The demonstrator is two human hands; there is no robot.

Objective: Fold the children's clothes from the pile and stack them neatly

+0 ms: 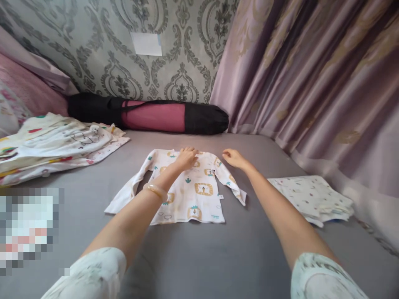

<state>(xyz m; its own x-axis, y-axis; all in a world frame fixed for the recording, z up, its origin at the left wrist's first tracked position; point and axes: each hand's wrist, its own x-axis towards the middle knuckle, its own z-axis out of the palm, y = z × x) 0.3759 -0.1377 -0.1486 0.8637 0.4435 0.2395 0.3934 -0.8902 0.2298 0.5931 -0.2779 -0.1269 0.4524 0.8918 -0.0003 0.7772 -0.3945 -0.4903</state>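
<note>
A small white long-sleeved shirt (204, 205) with tan lion faces and green leaf prints lies spread flat on a grey sheet. Its left-side sleeve reaches down toward the lower left, and the other one slants to the lower right. My left hand (187, 158) rests on the upper part of the shirt near the neckline, fingers laid over the cloth. A pale bangle (155, 192) circles that wrist. Just right of the shirt's shoulder is my right hand (234, 158), its fingers loosely bent and nothing visible in them. It appears apart from the fabric.
A pile of printed clothes (62, 145) sits at the left. On the right lies a folded white patterned garment (311, 195). A black and pink long bag (152, 116) runs along the wall, and mauve curtains (296, 74) hang at the right. The grey sheet (249, 257) covers the surface.
</note>
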